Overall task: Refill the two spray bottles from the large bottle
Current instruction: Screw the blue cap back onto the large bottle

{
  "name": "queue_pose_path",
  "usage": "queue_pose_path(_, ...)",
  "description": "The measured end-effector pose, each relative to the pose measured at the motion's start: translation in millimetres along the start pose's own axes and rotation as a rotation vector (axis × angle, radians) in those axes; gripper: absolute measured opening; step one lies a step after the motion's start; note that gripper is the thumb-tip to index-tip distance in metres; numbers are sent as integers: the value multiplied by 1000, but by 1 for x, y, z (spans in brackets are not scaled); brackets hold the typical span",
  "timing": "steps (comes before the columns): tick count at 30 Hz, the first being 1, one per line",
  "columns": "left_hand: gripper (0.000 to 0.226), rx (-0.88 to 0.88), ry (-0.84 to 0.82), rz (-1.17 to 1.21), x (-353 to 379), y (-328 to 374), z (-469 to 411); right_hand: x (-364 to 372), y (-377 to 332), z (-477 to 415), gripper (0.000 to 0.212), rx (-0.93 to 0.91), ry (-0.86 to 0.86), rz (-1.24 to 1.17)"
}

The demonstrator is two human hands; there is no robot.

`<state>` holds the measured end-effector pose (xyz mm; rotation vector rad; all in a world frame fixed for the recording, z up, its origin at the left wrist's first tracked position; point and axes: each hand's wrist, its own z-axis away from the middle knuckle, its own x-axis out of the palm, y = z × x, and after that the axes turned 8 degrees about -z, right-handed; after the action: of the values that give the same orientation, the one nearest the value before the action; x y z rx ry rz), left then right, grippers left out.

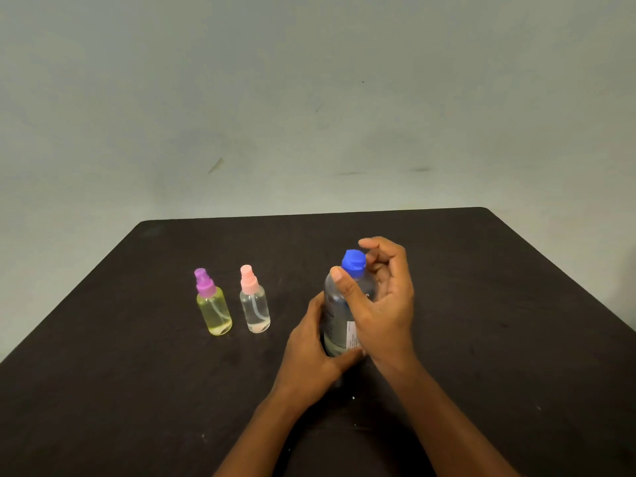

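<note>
clamping the left hand (309, 349) round the large bottle (335, 315), upright near the desk's (499, 304) middle, pinching its blue cap (353, 264) with the right hand (383, 304), ideally twisting without squeezing the sides.

On the table (137, 390), one spray bottle (214, 311) is set left of frame centre, the second spray bottle (255, 306) just right of it, and the large bottle (335, 325) farther right, near centre.
</note>
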<state>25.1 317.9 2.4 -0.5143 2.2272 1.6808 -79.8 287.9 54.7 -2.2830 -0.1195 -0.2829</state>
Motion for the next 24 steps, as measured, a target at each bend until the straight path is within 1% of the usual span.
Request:
queue_pose_path(3, 70, 11, 18, -7, 0, 1, 0, -3, -1, 0, 46, 57, -35, -80)
queue_pose_path(7, 73, 13, 33, 3, 0, 2, 0, -5, -1, 0, 31, 82, -69, -131)
queue_pose_path(11, 73, 0, 19, -2, 0, 2, 1, -4, -1, -1, 23, 61, -30, -88)
queue_pose_path(15, 74, -11, 3, 8, 0, 1, 1, 1, -1, -1, 30, 34, 18, -18)
queue_pose_path(19, 73, -9, -3, 11, -1, 3, 1, 2, 0, -1, 38, 53, 27, 40)
queue_pose_path(24, 74, 14, 23, 8, 1, 3, 1, -4, -2, 0, 39, 73, -53, -105)
